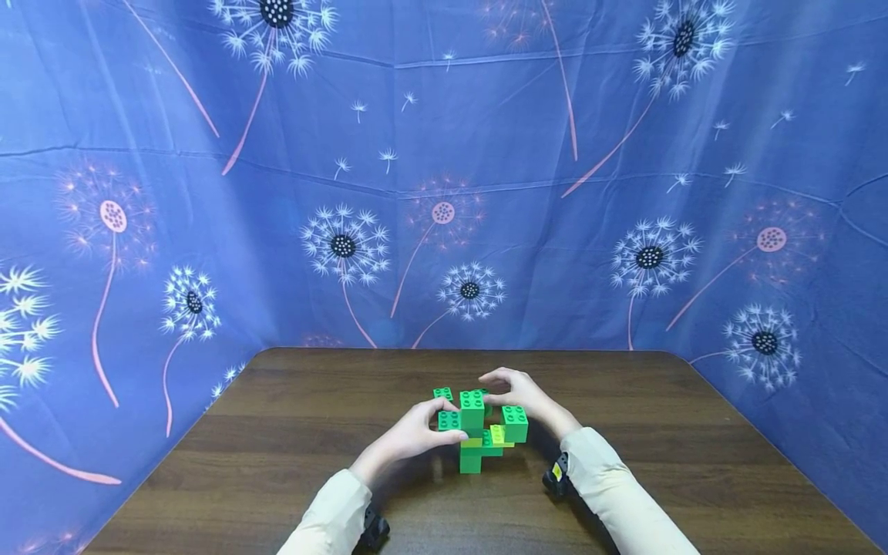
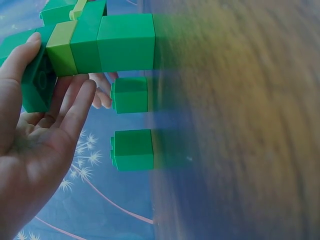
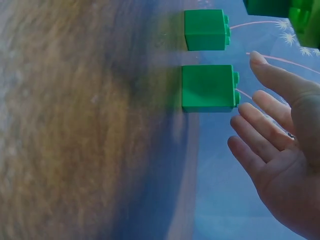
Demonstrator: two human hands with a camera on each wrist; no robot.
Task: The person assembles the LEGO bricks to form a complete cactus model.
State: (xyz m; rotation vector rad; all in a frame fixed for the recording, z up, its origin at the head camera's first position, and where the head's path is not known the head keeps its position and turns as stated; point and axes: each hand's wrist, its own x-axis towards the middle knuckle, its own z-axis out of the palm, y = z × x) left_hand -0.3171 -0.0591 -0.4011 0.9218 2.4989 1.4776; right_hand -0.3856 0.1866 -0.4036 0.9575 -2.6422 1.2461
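On the table stands a built structure of green and lime toy building bricks (image 1: 470, 462), a column with bricks jutting out to both sides. My left hand (image 1: 415, 430) grips its left side, the thumb across the front of the column and the fingers behind. In the left wrist view that thumb lies on a dark green brick (image 2: 36, 82) beside a lime brick (image 2: 62, 48). My right hand (image 1: 522, 395) reaches behind the structure, thumb and fingers spread apart. In the right wrist view its fingertips are close over the studs of a loose green brick (image 3: 207, 88), with nothing between them.
A second loose green brick (image 1: 442, 393) stands behind the structure, to the left. The brown wooden table (image 1: 333, 378) ends at a blue dandelion-print cloth (image 1: 541, 308) behind it. A dark wrist camera (image 1: 556, 476) is strapped to the right sleeve.
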